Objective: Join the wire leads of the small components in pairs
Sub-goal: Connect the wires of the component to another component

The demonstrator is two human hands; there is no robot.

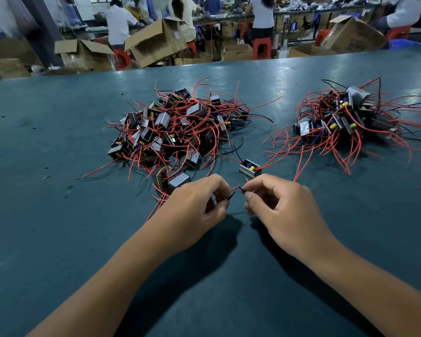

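Small black-and-silver components with red and black wire leads lie on a dark green table (58,142). My left hand (195,203) pinches the end of a dark lead (232,196) that comes from a component (178,182) just behind its knuckles. My right hand (277,203) pinches another dark lead end (242,189), which runs from a component (249,168) beyond its fingers. The two lead tips sit a short gap apart between my hands, pointing toward each other.
A big tangled pile of components (175,125) lies in the middle of the table, and a second pile (345,117) lies at the right. Beyond the table's far edge stand cardboard boxes (156,42), red stools and seated people at another bench.
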